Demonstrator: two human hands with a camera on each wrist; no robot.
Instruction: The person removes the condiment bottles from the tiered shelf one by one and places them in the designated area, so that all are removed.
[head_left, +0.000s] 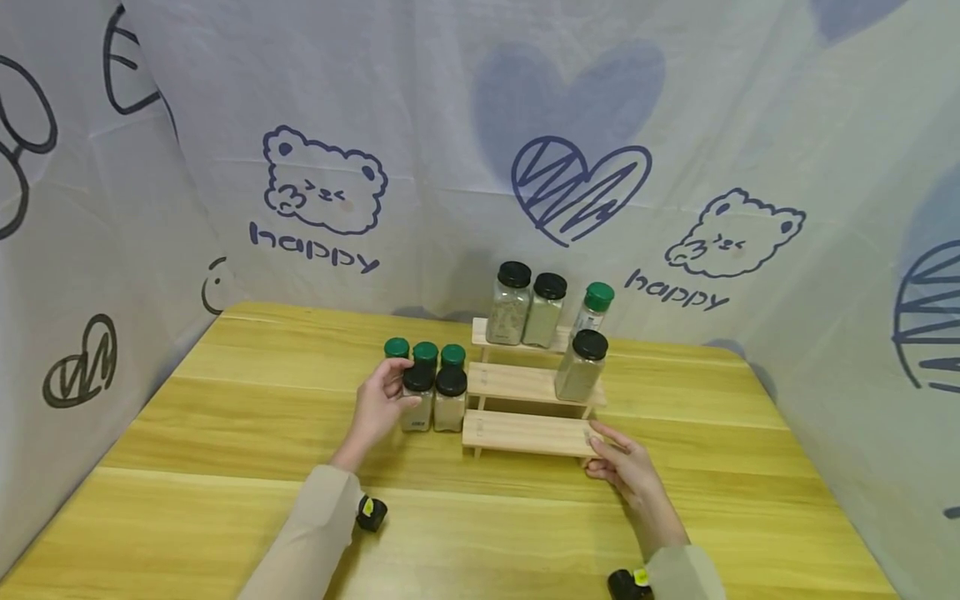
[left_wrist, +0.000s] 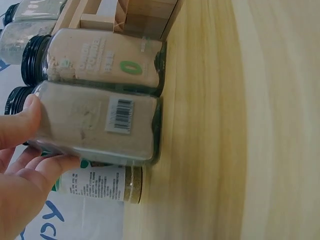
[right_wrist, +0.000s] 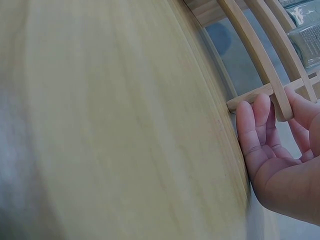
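Left hand (head_left: pixel 380 402): your thumb and fingers are curled round the upper part of the left black-capped spice jar (head_left: pixel 420 414), upright, near row, left of the three-step wooden rack (head_left: pixel 517 382). Looks to be standing on the worktop (head_left: pixel 487 533); second black-capped jar (head_left: pixel 450 410) just right, green-capped bottles (head_left: pixel 425 353) on the far side. Your right hand (head_left: pixel 628 468) pinches the right end of the lowest step (head_left: pixel 525 432). Jar's probably glass: stiff, weighty, slick, breakable; hug its body. Rack's likely light, slides easily; step end's a good hold.

matt wooden rack (head_left: pixel 517 382), glossy clear jar (left_wrist: pixel 95 122)
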